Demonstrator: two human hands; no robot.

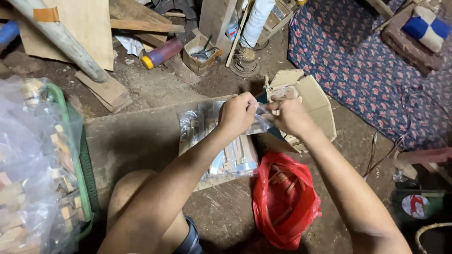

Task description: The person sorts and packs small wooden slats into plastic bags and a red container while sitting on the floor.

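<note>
My left hand (237, 114) and my right hand (290, 115) are raised together over the floor, both pinching the top of a small clear plastic bag (259, 123). My right hand also seems to hold a small wooden piece (281, 93) at the bag's mouth. Under my left hand lie clear packets of wooden sticks (233, 157) on a flat board (141, 141). A red plastic bag (284, 198) with wooden pieces sits below my right forearm.
A torn cardboard box (316, 99) lies behind my hands. At the left, a green basket (77, 155) holds a big clear bag of wooden blocks (28, 178). Planks, a pole and a small box of tools clutter the back. A flowered cloth (367, 66) covers the right.
</note>
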